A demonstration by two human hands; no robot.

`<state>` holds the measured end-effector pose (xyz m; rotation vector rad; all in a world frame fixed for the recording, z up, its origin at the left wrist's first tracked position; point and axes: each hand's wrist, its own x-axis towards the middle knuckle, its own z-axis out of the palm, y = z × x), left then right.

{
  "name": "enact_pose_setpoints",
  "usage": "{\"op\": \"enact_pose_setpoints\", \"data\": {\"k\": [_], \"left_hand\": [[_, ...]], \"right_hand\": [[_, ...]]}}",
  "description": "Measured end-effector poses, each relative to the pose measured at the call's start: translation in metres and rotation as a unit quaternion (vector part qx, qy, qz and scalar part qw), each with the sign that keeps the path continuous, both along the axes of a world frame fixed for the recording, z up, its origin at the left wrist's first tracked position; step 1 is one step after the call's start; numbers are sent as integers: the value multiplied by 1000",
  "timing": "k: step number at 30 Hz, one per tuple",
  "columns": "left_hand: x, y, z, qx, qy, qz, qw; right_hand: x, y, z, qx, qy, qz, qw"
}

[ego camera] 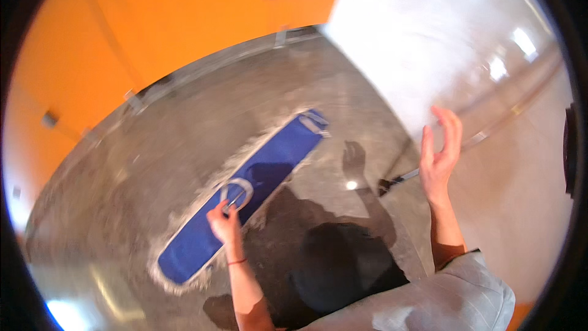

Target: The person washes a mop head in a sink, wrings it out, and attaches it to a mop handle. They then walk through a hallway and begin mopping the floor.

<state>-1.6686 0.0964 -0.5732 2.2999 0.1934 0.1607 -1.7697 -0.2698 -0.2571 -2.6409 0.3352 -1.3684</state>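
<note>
A long blue dust mop head point(275, 149) with a pale fringe lies slantwise on the concrete floor. Near its middle is a whitish ring-shaped piece point(249, 190) with a thin metal part point(236, 198) across it. My left hand point(223, 226) is at this ring, thumb and forefinger beside the metal part; blur hides whether they pinch it. My right hand point(440, 165) is raised off to the right, empty, fingers apart and curved. In the picture it overlaps the line of a long pole point(409, 175), whose dark end point(385, 186) points toward the mop head.
An orange wall point(183, 14) with small grey fittings runs along the far left side. A glossy white surface point(395, 32) meets it at the upper right. Shadows of my head and arm fall on the concrete floor point(151, 161).
</note>
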Motion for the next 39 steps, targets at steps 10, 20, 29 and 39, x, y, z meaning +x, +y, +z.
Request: {"op": "enact_pose_setpoints", "data": {"k": [10,20,29,39], "left_hand": [[14,2,-65,-166,-68,18,984],[5,-3,-45,-169,-33,67,983],[-7,-24,-25,-153,-111,164,968],[-39,-85,24,-733,230,139,625]], "right_hand": [[-87,-188,-2,262,-126,-263,920],[-48,-183,-16,567,-218,117,785],[11,2,53,568,-44,553,608],[41,78,24,441,55,726,525]]}}
